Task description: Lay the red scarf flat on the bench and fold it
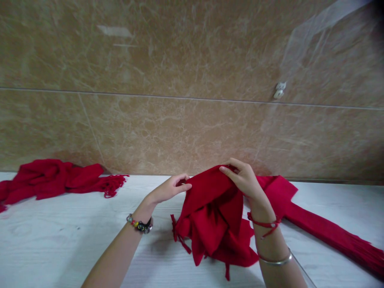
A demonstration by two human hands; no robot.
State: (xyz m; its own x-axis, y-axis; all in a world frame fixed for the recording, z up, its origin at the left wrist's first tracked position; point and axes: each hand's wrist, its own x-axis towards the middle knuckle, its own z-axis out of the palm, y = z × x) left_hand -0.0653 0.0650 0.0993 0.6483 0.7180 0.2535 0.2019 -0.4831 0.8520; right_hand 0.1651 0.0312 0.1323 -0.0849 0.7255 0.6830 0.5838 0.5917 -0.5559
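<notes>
A crumpled red scarf (210, 228) with tasselled ends is lifted at its upper edge in front of me, its lower folds hanging loosely over the white surface. My right hand (241, 178) pinches the top edge between thumb and fingers. At the scarf's upper left corner, my left hand (175, 187) has thumb and fingers closed on the edge; the fingertips are partly hidden behind the cloth. Behind my right wrist lies another red scarf (318, 224), laid out in a bent strip, its fringe toward the right.
A third red scarf (60, 180) lies bunched at the far left, against the wall. The brown marbled tile wall (180, 132) rises behind the white wood-grain table (99, 240). A small white figure (280, 90) is stuck on the wall at the right.
</notes>
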